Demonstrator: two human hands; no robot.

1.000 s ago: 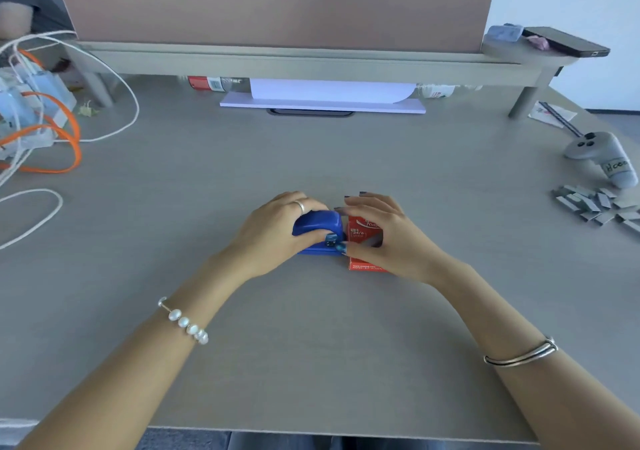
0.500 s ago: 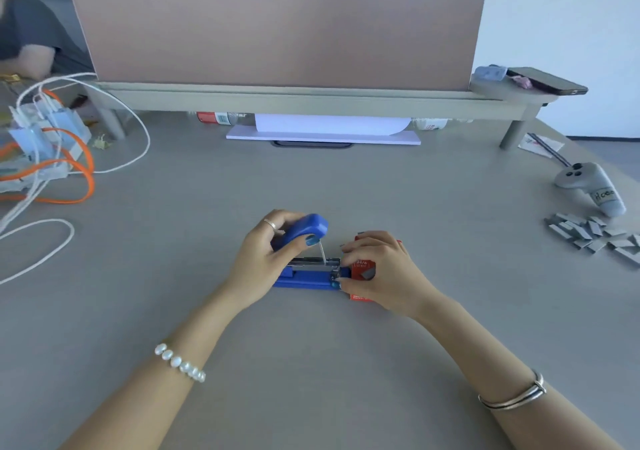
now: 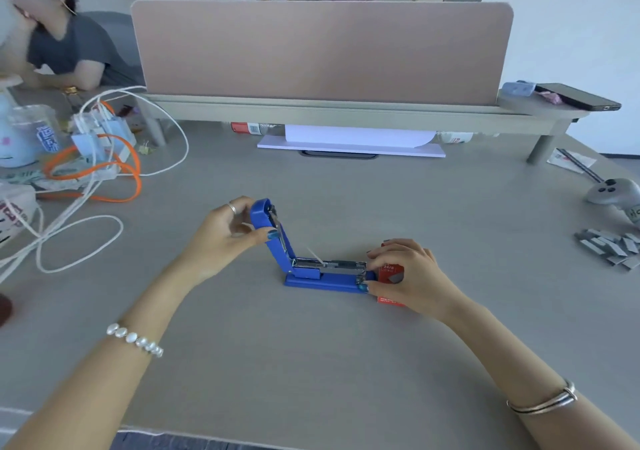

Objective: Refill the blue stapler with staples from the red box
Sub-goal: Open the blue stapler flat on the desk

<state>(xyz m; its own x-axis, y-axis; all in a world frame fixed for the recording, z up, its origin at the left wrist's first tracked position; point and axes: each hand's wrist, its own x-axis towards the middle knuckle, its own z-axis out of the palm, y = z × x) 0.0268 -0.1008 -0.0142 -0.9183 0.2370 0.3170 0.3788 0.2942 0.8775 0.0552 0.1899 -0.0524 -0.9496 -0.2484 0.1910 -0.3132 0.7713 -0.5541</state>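
At desk centre, the left hand (image 3: 225, 235) pinches the raised lid of the blue stapler (image 3: 322, 273); step 1, opening, looks done. Touching its front, the right hand (image 3: 408, 276) curls over the red box (image 3: 389, 271). Next, I judge: draw 1 strip.

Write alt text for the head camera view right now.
The left hand holds the blue stapler lid swung open on a grey desk, while the right hand steadies its front end beside the red box.
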